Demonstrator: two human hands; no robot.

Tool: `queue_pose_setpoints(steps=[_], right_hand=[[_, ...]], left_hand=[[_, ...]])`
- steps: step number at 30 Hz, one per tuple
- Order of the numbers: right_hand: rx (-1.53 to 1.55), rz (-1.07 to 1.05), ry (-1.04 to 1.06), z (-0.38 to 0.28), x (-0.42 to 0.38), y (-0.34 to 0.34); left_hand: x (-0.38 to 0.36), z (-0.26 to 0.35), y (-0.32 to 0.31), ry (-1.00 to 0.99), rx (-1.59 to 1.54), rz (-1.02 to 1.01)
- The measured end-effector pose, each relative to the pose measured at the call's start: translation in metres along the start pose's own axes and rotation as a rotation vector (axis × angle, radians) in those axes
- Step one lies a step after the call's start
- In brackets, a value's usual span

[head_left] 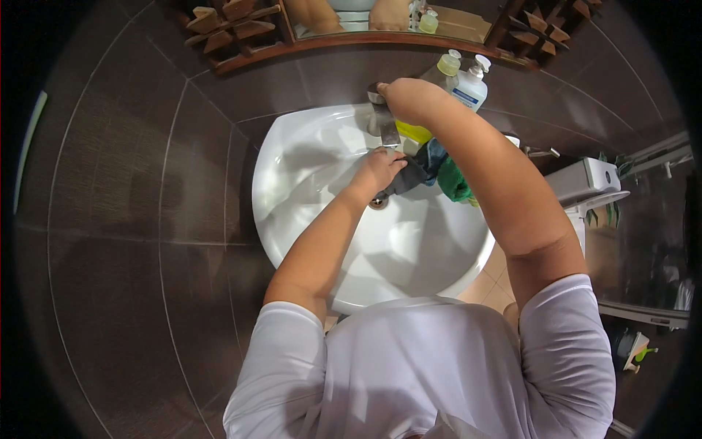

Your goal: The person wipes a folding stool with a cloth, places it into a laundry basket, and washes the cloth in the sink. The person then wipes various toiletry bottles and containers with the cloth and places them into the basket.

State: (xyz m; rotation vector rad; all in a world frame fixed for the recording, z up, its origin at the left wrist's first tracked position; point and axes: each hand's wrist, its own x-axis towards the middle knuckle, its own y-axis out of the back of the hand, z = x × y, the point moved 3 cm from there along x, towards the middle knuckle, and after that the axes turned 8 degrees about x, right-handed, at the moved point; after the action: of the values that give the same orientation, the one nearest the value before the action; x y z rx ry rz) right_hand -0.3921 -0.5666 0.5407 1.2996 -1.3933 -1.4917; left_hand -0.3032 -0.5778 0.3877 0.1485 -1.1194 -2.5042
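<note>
Under the chrome faucet (389, 130), my left hand (376, 170) grips a dark grey cloth (404, 178) over the white washbasin (292, 157). Part of the cloth hangs near the drain (378, 204). My right hand (413, 101) is at the top of the faucet, with its fingers curled on the faucet handle (376, 95); most of these fingers are hidden behind the hand. Beside the grey cloth, a dark blue cloth (433, 159) and a green cloth (453, 181) lie on the basin's right side, partly covered by my right forearm.
A pump bottle with yellow liquid (447, 64) and a white pump bottle (470, 86) stand behind my right arm. Above the basin hangs a wood-framed mirror (409, 22). A toilet (585, 183) is to the right, and a tiled wall (110, 197) is close on the left.
</note>
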Motion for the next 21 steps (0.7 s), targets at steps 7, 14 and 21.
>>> queue_pose_setpoints(steps=[7, 14, 21], right_hand=[[0.526, 0.536, 0.161, 0.019, -0.023, -0.036], [1.377, 0.785, -0.344, 0.013, -0.07, -0.181], [1.026, 0.401, -0.319, -0.048, -0.059, -0.166]], left_hand=[[-0.017, 0.026, 0.025, 0.082, 0.373, -0.06], [-0.024, -0.006, 0.004, 0.204, -0.544, 0.023], [-0.037, -0.047, -0.054, 0.609, -1.564, 0.358]])
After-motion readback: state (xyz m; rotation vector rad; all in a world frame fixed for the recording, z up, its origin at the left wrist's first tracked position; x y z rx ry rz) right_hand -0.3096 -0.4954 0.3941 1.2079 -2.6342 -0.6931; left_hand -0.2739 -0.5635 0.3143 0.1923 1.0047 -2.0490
